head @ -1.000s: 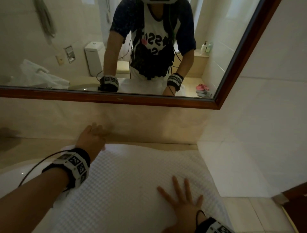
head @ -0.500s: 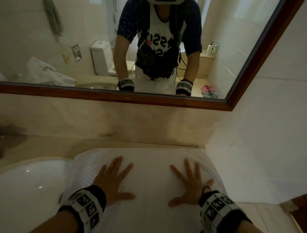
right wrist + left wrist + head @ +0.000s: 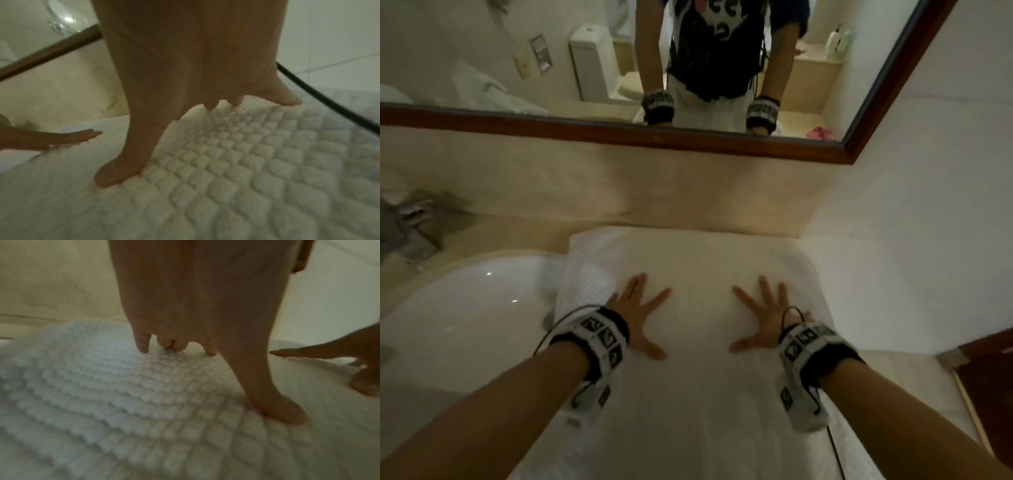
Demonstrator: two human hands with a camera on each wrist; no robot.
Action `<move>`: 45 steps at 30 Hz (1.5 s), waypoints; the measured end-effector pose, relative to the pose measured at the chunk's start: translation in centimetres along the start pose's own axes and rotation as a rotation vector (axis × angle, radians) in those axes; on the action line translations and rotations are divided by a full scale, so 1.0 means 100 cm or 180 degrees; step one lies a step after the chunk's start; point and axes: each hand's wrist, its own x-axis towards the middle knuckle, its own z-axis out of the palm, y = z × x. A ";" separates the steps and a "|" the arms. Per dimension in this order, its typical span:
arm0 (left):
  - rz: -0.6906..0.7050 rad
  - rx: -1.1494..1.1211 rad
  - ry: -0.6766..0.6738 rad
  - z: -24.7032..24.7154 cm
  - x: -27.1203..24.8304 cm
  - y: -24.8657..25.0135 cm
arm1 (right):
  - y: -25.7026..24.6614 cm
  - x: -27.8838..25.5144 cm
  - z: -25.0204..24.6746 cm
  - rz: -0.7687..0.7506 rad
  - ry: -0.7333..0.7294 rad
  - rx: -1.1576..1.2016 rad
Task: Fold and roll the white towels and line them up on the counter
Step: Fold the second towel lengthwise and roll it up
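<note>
A white waffle-weave towel (image 3: 695, 260) lies spread flat on the beige counter (image 3: 493, 228), its far edge near the backsplash. My left hand (image 3: 637, 315) presses flat on the towel's left half with fingers spread. My right hand (image 3: 763, 317) presses flat on the right half, fingers spread too. In the left wrist view the left fingers (image 3: 141, 344) touch the towel (image 3: 102, 402), and the right hand (image 3: 329, 353) shows at the right. The right wrist view has my right thumb (image 3: 115, 175) pressed into the towel (image 3: 246, 162).
A white sink basin (image 3: 458, 329) sits left of the towel, with a chrome tap (image 3: 407, 229) behind it. A wood-framed mirror (image 3: 619, 132) hangs above the backsplash. A tiled wall (image 3: 911, 222) closes the right side. A dark wooden edge (image 3: 989, 370) stands at the lower right.
My left hand came back from the towel's far left corner and laid flat on it. Both hands now press side by side, slid slightly toward me.
</note>
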 end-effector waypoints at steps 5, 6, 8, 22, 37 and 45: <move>-0.0114 0.0287 0.0246 -0.009 0.004 0.011 | -0.006 0.005 -0.004 0.0041 -0.0055 0.0108; -0.0107 0.0298 0.0245 -0.007 0.003 0.011 | -0.005 0.001 -0.002 0.0056 -0.0057 0.0120; -0.0097 0.0140 0.0225 0.000 0.005 0.007 | -0.002 -0.003 0.002 0.0069 -0.0003 0.0123; -0.2595 -0.2943 0.1637 -0.019 0.030 -0.097 | -0.028 0.023 -0.013 -0.0164 0.0420 0.0058; -0.1356 -0.2356 0.2234 -0.030 -0.024 -0.071 | -0.038 -0.017 0.006 -0.0081 0.0068 0.0047; -0.0105 -0.1630 0.1855 -0.074 -0.016 0.004 | -0.051 -0.021 0.021 -0.0254 -0.0024 -0.0069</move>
